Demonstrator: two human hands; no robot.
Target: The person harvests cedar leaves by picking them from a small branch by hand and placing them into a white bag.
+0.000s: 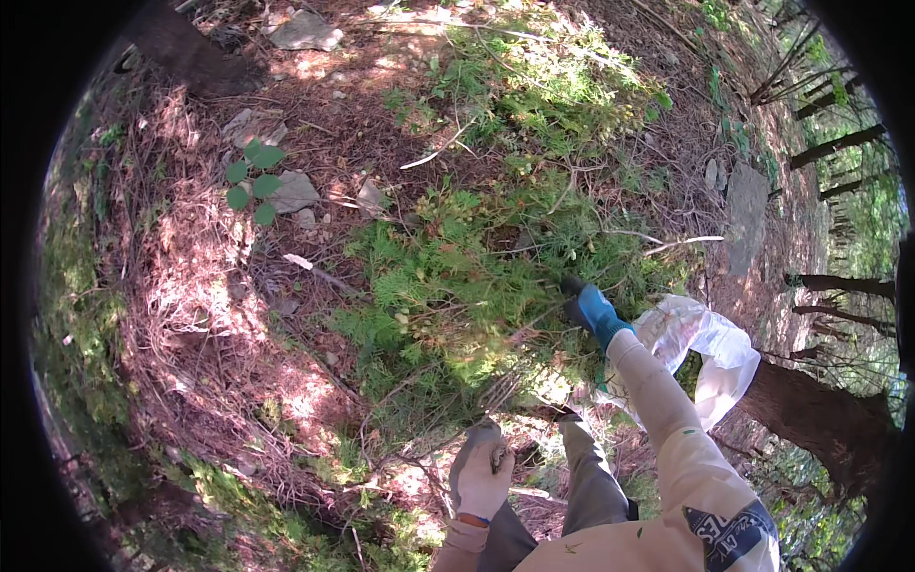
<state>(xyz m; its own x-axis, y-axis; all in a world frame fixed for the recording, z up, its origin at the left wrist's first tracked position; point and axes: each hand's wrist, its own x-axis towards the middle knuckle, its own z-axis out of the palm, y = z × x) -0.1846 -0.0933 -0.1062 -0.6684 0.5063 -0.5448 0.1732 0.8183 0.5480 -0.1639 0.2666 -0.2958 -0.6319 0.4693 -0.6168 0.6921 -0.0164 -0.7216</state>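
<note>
Cut evergreen branches (457, 286) with flat, scaly green sprays lie heaped before me. My left hand (483, 468), in a whitish and grey work glove, is closed at the near edge of the heap, around woody stems. My right hand (590, 307), in a blue glove with dark fingertips, reaches into the sprays at the right of the heap; a thin stem runs to its fingers, but their hold is partly hidden. Beside my right forearm is a crumpled translucent plastic bag (722, 361), partly covered by the sleeve.
A tree trunk (815, 415) stands at the right, behind the bag. Flat stones (293, 191) and broken sticks (439, 150) lie on needle-covered ground. More green sprays (565, 93) lie beyond the heap. A large flat stone (747, 214) is at the upper right.
</note>
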